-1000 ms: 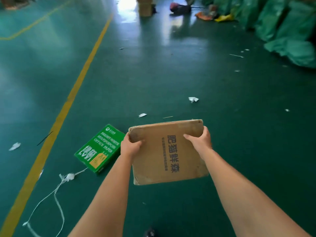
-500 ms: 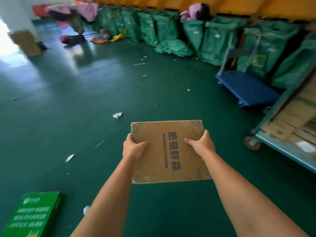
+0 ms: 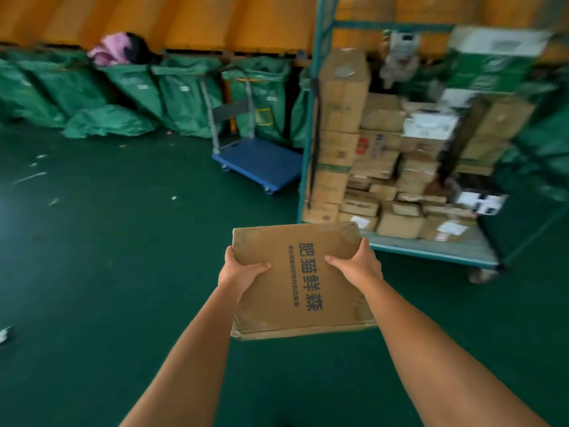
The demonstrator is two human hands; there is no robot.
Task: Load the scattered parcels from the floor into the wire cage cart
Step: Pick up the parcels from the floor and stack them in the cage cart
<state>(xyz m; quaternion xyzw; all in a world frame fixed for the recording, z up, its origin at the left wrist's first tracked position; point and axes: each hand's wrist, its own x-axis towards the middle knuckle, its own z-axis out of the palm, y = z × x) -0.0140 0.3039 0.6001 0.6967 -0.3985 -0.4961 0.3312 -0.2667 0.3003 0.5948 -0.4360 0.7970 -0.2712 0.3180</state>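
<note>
Frame centre: my left hand (image 3: 238,272) and right hand (image 3: 358,266) grip the flat parcel (image 3: 295,282); fingers beneath hidden; cage cart (image 3: 317,118) upper right, blurred.

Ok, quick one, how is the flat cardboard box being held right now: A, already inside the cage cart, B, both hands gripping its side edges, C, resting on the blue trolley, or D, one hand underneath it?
B: the left hand and right hand each grip a side edge of the box, thumbs on top, in the air in front of the cart.
</note>
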